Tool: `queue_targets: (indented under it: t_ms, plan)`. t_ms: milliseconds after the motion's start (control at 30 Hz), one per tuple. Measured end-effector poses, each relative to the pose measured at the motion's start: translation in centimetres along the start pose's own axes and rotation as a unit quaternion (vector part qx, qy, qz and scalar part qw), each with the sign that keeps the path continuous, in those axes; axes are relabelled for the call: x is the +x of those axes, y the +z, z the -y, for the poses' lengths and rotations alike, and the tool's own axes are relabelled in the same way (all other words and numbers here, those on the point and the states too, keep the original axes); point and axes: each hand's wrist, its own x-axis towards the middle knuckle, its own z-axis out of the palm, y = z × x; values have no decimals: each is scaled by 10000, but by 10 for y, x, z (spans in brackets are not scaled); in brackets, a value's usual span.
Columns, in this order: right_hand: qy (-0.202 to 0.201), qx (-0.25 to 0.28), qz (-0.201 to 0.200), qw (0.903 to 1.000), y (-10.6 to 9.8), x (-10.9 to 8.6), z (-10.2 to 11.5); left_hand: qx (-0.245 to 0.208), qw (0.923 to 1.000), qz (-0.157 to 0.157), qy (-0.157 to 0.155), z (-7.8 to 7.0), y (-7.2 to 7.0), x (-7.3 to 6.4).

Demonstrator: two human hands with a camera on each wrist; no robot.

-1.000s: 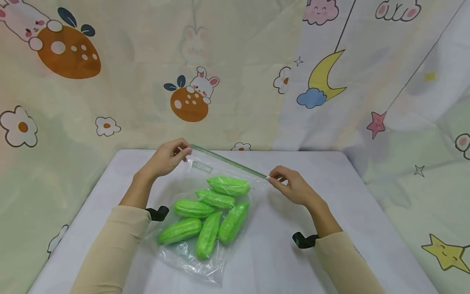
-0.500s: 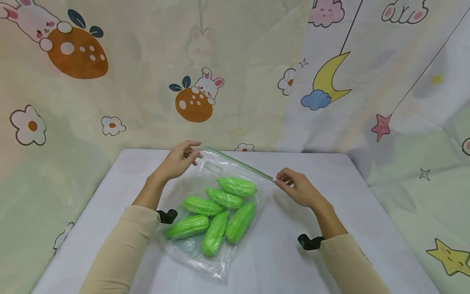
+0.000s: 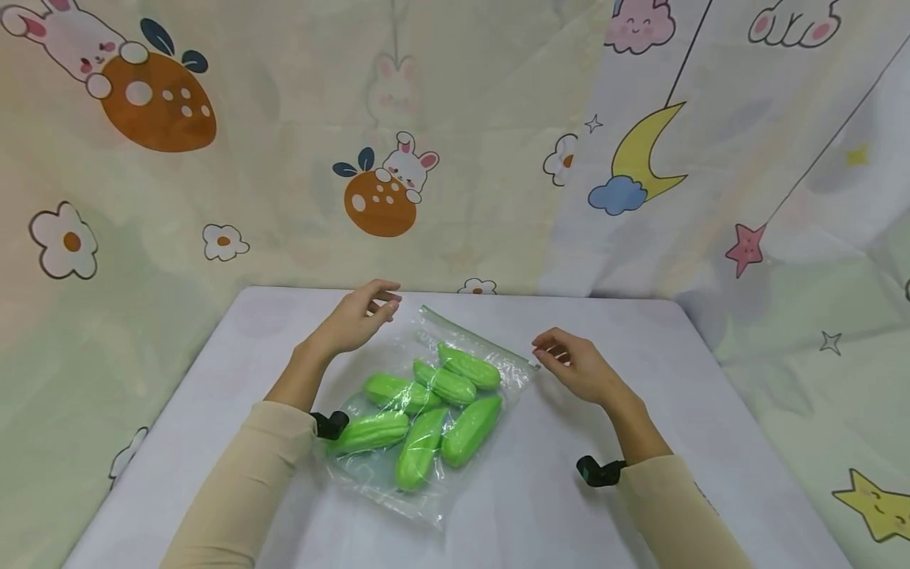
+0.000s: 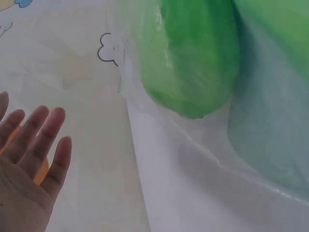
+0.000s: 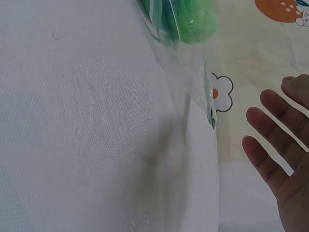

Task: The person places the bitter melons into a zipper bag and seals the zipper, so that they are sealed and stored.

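A clear zip bag (image 3: 384,491) lies on the white table with several bright green, ridged, gourd-like pieces (image 3: 472,431) inside. Its green zip strip (image 3: 476,335) slants along the far side, down toward the right. Off the strip's left end, my left hand (image 3: 359,316) hovers with fingers loosely extended and nothing in them. My right hand (image 3: 576,365) is just off the strip's right end, fingers relaxed and holding nothing. Both wrist views show the fingers spread apart from the bag, with one green piece (image 4: 193,58) large in the left wrist view.
The white table (image 3: 540,490) reaches back to a cartoon-printed cloth backdrop (image 3: 284,158). Black wrist mounts (image 3: 600,471) stick out from both sleeves, the left one overlapping the bag's left edge in the head view.
Both hands have let go of the zip strip, the left one first. The bag's top edge has dropped toward the table, and the view has shifted slightly.
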Motion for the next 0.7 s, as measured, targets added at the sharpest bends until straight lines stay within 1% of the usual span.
queue_targets:
  t_ms: [133, 300, 433, 533, 700]
  plan:
    - [-105, -22, -4, 9999, 0, 1, 1, 110, 9999, 13, 8, -2, -2, -5]
    - [-313, -186, -55, 9993, 2, 4, 3, 268, 9996, -6, 49, -1, -6, -8]
    - [-286, -386, 34, 9988, 2, 6, 5, 432, 9990, -72, 66, 1, -9, -10]
    - [-290, -609, 61, 9977, 0, 7, 7, 686, 9976, -93, 80, 0, -11, -11]
    - [-371, -919, 86, 9950, -6, 11, 10, 1110, 9937, -117, 137, -5, -12, -9]
